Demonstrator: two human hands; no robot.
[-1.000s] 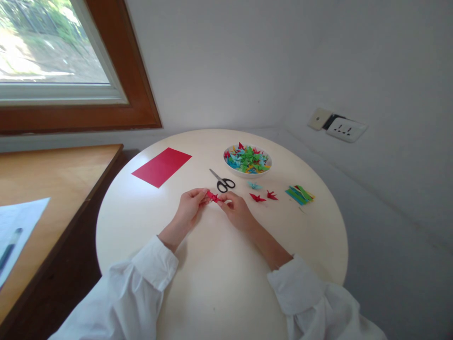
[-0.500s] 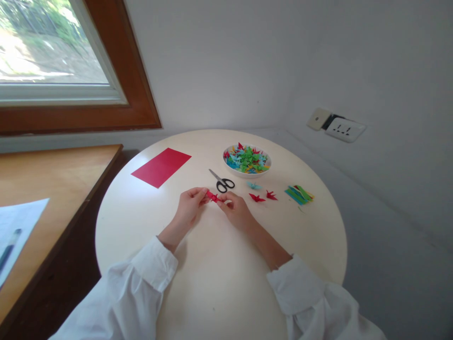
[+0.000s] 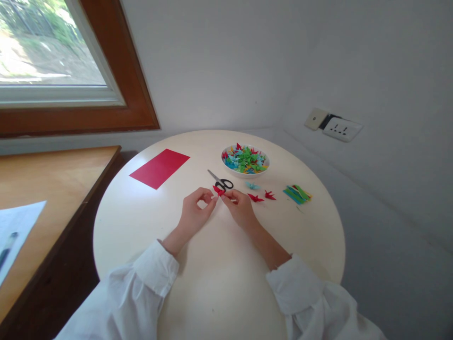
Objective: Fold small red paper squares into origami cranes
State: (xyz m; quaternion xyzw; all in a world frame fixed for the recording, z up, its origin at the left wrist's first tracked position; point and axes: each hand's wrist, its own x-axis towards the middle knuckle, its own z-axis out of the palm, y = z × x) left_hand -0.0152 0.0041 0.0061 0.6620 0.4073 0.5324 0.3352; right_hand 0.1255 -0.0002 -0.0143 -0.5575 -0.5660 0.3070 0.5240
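Red folded paper [image 3: 218, 191] seemingly hides part of the scissors [image 3: 220, 181].

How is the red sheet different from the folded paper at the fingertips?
The red sheet lies flat, while the folded paper has a small, pointed shape. The red sheet is much larger than the folded paper. The red sheet rests on the table; the right hand holds the folded paper. Both are red.

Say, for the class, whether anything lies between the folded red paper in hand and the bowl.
Yes: the scissors, their handles just beyond the folded red paper, toward the bowl.
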